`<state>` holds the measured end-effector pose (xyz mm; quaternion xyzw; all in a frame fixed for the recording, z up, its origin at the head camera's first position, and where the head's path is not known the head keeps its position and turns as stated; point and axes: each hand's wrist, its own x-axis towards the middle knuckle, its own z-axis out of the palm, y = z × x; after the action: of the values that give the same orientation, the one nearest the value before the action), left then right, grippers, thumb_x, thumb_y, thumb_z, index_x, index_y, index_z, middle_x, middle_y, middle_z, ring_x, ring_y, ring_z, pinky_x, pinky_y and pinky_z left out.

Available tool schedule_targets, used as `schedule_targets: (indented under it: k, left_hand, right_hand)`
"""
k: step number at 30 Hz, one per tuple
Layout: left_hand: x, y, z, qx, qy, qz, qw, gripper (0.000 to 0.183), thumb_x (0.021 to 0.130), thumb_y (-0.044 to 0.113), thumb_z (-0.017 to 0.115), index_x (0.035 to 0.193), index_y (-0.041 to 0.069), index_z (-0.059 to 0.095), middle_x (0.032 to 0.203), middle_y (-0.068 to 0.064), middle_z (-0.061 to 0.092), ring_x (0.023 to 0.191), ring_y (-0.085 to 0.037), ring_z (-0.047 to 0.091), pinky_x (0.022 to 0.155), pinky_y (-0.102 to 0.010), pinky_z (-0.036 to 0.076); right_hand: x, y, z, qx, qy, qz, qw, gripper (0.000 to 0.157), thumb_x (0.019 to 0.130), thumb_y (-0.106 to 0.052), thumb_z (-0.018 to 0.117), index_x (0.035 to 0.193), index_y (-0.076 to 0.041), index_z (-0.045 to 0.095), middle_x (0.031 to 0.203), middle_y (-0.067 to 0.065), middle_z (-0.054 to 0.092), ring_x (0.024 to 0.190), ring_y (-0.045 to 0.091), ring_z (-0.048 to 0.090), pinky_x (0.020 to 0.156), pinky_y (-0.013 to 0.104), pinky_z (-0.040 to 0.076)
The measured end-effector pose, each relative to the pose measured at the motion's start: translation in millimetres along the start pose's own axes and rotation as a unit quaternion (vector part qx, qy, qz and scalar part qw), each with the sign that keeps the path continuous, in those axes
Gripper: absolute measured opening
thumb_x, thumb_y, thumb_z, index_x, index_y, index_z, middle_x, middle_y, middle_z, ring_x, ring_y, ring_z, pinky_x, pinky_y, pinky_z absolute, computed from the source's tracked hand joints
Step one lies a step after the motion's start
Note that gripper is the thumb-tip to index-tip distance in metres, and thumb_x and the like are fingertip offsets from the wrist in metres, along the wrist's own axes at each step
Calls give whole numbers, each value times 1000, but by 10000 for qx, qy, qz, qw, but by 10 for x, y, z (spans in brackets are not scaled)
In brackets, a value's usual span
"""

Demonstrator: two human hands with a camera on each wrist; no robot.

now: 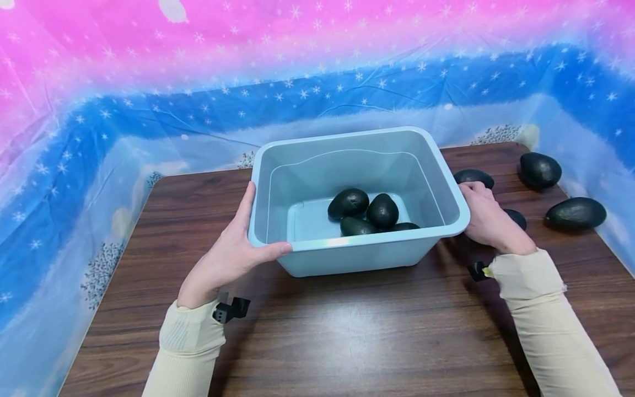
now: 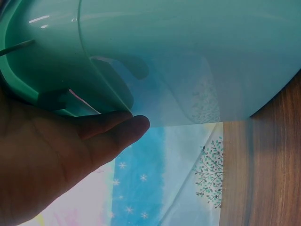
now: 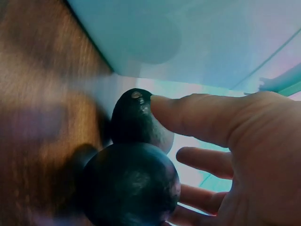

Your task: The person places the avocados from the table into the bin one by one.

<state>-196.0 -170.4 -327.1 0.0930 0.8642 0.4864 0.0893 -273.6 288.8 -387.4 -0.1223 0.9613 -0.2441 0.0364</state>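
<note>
A pale blue-green plastic bin (image 1: 357, 258) stands on the table with several dark avocados (image 1: 348, 203) inside. My left hand (image 1: 225, 256) rests on its near left corner, thumb along the front rim and straight fingers against the side wall (image 2: 178, 89). Just outside the bin's right wall, my right hand (image 1: 488, 220) reaches down among loose avocados. From the right wrist, one avocado (image 3: 134, 188) lies closer and another (image 3: 134, 115) sits behind it, by the bin wall. The thumb tip overlaps the farther avocado, with the other fingers spread beside both.
On the right of the brown wood-grain table (image 1: 337, 331) lie two more avocados, one farther back (image 1: 539, 170) and one nearer the side edge (image 1: 575, 213). A pink and blue snowflake-printed cloth (image 1: 297, 88) hangs around the back and sides.
</note>
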Motion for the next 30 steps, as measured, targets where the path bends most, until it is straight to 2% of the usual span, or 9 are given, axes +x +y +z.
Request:
schedule_targets:
  k: [5,8,14,19,30]
  left_hand:
    - [-3,-6,1,25,40,-6,10000,115,76,49,81,147,53,-10,158,15,5,138,-18,28,102,-52,35]
    - [-9,-2,-3,35,42,-14,10000,115,76,50,80,147,53,-11,158,16,5,137,-18,28,102,-52,35]
    - [-9,1,-5,37,43,-28,10000,117,76,50,80,148,51,-11,158,16,5,138,-18,28,102,-53,35]
    - [-6,-12,-6,11,52,-31,10000,117,76,49,81,149,49,-10,158,15,5,137,-19,29,102,-53,35]
    - [-6,-5,-3,-92,-42,27,9999,115,77,47,80,148,51,-11,159,13,5,136,-20,31,101,-52,36]
  right_hand:
    - [-7,23,35,-121,27,44,9999,52,100,-25,55,141,4,40,142,35,25,129,53,20,97,73,23]
    - [-14,23,38,-71,52,106,9999,58,100,-26,53,145,4,34,143,35,23,129,52,19,98,72,22]
    - [-11,6,40,91,-37,519,9986,70,101,-34,48,151,6,21,145,35,16,129,51,17,99,71,22]
    - [-12,15,44,95,-103,642,9978,74,100,-40,49,152,3,20,144,35,16,126,51,18,98,72,22]
    - [-19,41,64,204,-12,548,9983,75,98,-47,50,153,-3,24,143,31,21,127,48,21,97,72,24]
